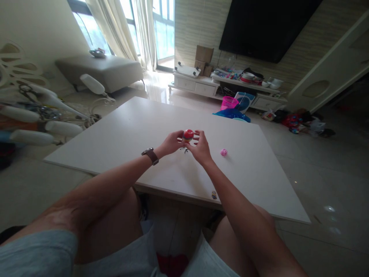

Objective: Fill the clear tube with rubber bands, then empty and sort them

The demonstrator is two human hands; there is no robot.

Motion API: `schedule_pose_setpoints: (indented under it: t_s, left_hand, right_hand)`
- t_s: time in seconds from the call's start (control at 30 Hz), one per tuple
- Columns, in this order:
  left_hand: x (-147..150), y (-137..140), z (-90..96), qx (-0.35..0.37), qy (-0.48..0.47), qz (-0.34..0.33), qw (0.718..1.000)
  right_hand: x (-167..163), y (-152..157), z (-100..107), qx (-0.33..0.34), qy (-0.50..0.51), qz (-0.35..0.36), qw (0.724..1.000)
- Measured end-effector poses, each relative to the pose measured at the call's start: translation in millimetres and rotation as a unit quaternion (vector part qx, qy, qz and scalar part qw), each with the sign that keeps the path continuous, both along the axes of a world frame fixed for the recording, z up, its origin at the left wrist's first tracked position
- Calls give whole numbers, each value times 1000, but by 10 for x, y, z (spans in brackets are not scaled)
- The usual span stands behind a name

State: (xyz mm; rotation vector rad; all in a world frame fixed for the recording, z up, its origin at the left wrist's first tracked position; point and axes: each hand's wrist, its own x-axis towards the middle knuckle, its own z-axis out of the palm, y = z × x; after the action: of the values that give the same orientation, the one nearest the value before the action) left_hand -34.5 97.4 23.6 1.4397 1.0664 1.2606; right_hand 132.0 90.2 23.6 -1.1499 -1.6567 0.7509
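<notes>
A small round toy (pixel 188 135), red on top with a yellowish and dark band lower down, is held up above the white table. My left hand (pixel 173 141) grips its left side with the fingertips. My right hand (pixel 201 147) curves around the right side, thumb under the toy and fingers slightly spread. Just below the hands shows a little black-and-white shape (pixel 186 150), too small to name. Right of my right hand lies a small pink toy piece (pixel 224 152) on the tabletop.
The white table (pixel 161 115) spreads in front of my knees, a small yellow-and-blue cartoon sticker (pixel 213 195) near its close edge. Beyond the far edge are a blue bag (pixel 232 114) and a pink basket (pixel 229 102). White-handled metal items (pixel 65 129) stand at the left.
</notes>
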Motion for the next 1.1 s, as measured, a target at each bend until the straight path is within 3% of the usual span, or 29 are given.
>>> schedule_pose_setpoints:
  t_s: [0.1, 0.27, 0.3, 0.4, 0.47, 0.6, 0.63, 0.67, 0.77, 0.83, 0.9, 1.0, 1.03, 1.1]
  left_hand:
    - [-38, 76, -80, -2, 6, 44, 999]
    - [-61, 88, -92, -11, -7, 63, 998]
    - [-58, 84, -83, -13, -12, 67, 998]
    - [-44, 84, -70, -11, -7, 84, 996]
    - [-37, 84, -79, 2, 8, 87, 996]
    - [-39, 79, -117, 36, 23, 61, 997]
    - [-42, 83, -125, 41, 25, 57, 997]
    - [-44, 89, -131, 43, 28, 56, 997]
    - [-38, 107, -141, 41, 41, 61, 996]
    - [-27, 102, -140, 40, 49, 62, 996]
    - [-18, 78, -134, 45, 58, 62, 995]
    - [-21, 40, -113, 57, 87, 71, 992]
    - [-24, 34, -104, 59, 95, 74, 991]
    - [-28, 36, -84, 59, 98, 81, 990]
  right_hand:
    - [6, 37, -27, -40, 38, -38, 998]
    - [35, 95, -55, -123, 39, 145, 981]
    - [40, 106, -54, -122, 46, 127, 983]
    - [45, 133, -36, -89, 92, -28, 991]
    - [36, 135, -25, -87, 109, -61, 988]
    - [-15, 87, -18, -194, 89, 122, 969]
    - [-27, 72, -15, -211, 91, 135, 964]
    - [-34, 61, -9, -215, 100, 109, 965]
    - [-20, 47, 34, -166, 133, -89, 973]
    - [8, 45, 75, -139, 139, -149, 969]
    - [26, 36, 109, -163, 134, -80, 974]
    - [17, 24, 120, -238, 108, 140, 955]
    - [10, 27, 112, -246, 105, 161, 950]
    - [6, 47, 89, -226, 116, 74, 964]
